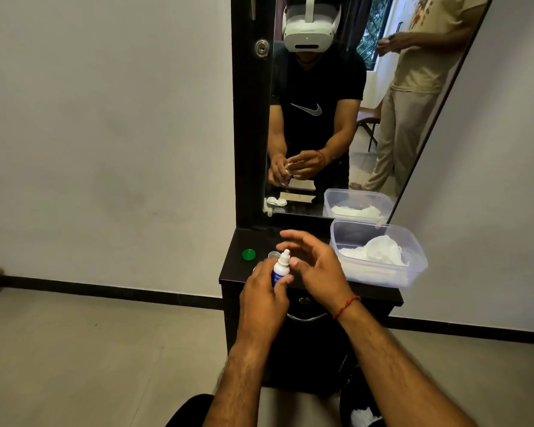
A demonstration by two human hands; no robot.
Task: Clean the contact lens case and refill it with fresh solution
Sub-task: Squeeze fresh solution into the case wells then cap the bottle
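We see the solution bottle, small and white with a blue label, held upright over the front of the dark table, its bare nozzle pointing up. The left grip wraps it from 7 o'clock, fingers and thumb curled round the label. The right grip stands at 3 o'clock of the bottle, fingers spread and arched above the nozzle and pinching nothing we can make out. Its thumb tip is just beside the bottle's neck, and we cannot tell whether it touches. A red thread circles that wrist.

Just behind the bottle, at 11 o'clock, part of the contact lens case shows on the table, mostly hidden. A green cap lies at 10 o'clock, apart from both. At 2 o'clock sits a clear plastic container holding white tissues. The mirror rises at 12 o'clock.
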